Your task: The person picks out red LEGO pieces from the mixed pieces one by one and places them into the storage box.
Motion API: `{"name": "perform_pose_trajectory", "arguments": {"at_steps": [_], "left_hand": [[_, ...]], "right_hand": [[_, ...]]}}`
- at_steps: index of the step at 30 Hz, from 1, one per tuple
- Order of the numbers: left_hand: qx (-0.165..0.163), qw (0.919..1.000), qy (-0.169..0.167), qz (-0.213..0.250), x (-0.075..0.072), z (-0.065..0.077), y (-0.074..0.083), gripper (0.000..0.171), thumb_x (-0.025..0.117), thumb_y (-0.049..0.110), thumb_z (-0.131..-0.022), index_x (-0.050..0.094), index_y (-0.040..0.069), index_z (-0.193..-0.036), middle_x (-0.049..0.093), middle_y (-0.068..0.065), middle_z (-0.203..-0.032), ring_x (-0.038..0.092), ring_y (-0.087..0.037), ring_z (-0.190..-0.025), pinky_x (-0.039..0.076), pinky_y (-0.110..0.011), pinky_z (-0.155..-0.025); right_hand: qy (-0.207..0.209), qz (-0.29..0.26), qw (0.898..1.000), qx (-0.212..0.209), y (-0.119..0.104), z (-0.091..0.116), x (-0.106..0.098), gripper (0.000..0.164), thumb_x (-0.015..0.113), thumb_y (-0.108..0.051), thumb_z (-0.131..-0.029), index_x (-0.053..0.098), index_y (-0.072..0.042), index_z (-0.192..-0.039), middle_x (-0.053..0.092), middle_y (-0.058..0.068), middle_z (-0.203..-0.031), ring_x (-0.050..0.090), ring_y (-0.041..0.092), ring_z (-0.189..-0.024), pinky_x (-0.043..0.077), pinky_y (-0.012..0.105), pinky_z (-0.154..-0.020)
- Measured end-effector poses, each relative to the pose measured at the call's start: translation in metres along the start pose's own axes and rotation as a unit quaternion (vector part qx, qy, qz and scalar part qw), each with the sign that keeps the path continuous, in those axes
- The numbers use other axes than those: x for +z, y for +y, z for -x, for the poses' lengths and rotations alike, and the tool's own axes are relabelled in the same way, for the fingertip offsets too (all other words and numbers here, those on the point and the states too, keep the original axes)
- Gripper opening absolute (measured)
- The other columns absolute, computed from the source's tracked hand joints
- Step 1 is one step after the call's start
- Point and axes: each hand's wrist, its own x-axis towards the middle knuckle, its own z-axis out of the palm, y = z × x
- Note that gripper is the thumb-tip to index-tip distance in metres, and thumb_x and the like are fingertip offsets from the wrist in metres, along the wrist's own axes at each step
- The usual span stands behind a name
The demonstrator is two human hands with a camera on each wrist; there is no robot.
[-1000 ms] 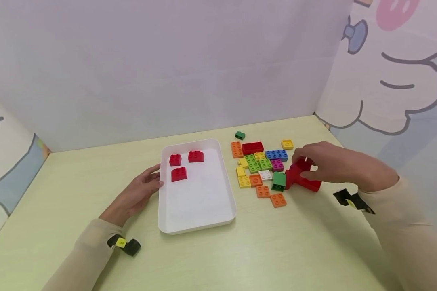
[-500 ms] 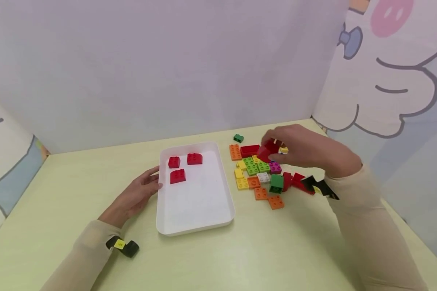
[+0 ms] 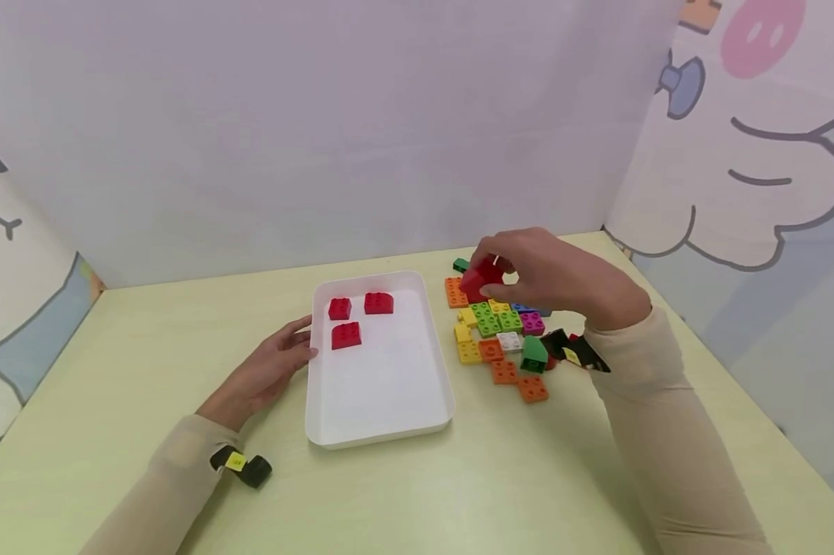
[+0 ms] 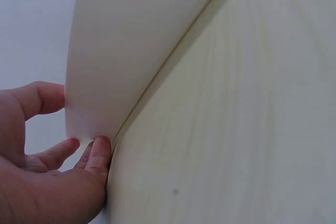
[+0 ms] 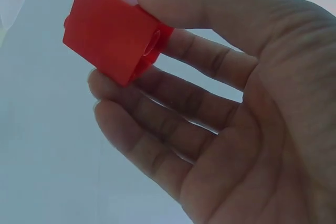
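A red brick (image 3: 482, 280) is pinched between thumb and fingers of my right hand (image 3: 552, 271), over the far left part of the loose bricks. The right wrist view shows this red brick (image 5: 107, 32) tilted, its hollow underside turned toward the palm. At the left side of a white tray (image 3: 389, 393), my left hand (image 3: 267, 376) rests with its fingertips against the outer wall. In the left wrist view the fingers (image 4: 100, 156) touch the tray wall (image 4: 121, 51) near its base. Inside the tray lie three red bricks (image 3: 346, 335), toward its far left.
Several loose bricks lie right of the tray, among them green bricks (image 3: 486, 320), orange bricks (image 3: 505, 372), a white brick (image 3: 509, 341) and a dark green brick (image 3: 533, 354). My right wrist partly covers other red pieces. A pale wall (image 3: 285, 154) stands behind the table.
My right hand has lifted a red brick from the right end of the loose bricks and carried it left toward the tray. My left hand has stayed at the tray's side.
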Motion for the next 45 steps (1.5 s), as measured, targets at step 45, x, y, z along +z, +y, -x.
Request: {"name": "perform_pose_trajectory", "arguments": {"at_steps": [45], "left_hand": [[-0.004,1.0000,0.003,0.004,0.012,-0.003,0.007,0.066,0.058,0.010,-0.090,0.025,0.022,-0.146,0.028,-0.007,-0.145,0.033,-0.025,-0.129,0.038,-0.029,-0.097]], "right_hand": [[0.103,-0.101,0.990,0.014,-0.012,-0.093,0.024,0.055,0.066,-0.024,-0.085,0.042,-0.023,-0.134,0.053,0.002,-0.110,0.051,0.016,-0.096,0.050,0.025,-0.075]]}}
